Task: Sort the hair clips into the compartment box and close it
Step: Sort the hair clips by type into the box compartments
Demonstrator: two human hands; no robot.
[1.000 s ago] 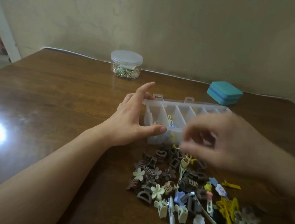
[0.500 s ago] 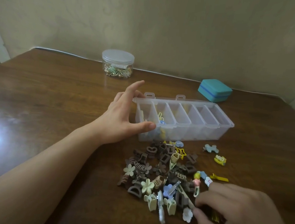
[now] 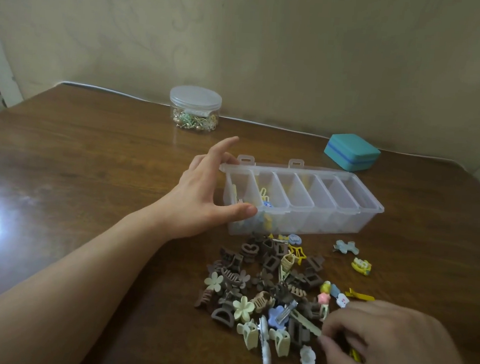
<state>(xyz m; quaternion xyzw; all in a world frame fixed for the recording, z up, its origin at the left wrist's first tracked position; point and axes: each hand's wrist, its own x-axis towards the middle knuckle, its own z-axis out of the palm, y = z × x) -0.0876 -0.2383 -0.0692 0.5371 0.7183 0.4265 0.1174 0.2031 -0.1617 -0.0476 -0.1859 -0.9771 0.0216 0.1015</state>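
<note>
A clear plastic compartment box [image 3: 346, 212] lies open on the wooden table, with a few yellow and blue clips in its two leftmost cells. My left hand [image 3: 202, 196] grips the box's left end, thumb on the front wall, fingers behind the rim and index finger raised. A pile of hair clips [image 3: 267, 286], mostly brown and cream claws and flowers, sits in front of the box. My right hand [image 3: 392, 349] is at the pile's right edge with fingers curled down over a yellow clip [image 3: 355, 356]. Whether it pinches that clip is hidden.
A round clear jar [image 3: 194, 109] with a lid stands at the back by the wall. A teal case [image 3: 351, 152] sits behind the box's right end. A blue clip [image 3: 346, 247] and a yellow clip [image 3: 361, 265] lie apart, right of the pile.
My right hand came down from in front of the box to the pile's near right edge and now stays there. My left hand has kept its hold on the box.
</note>
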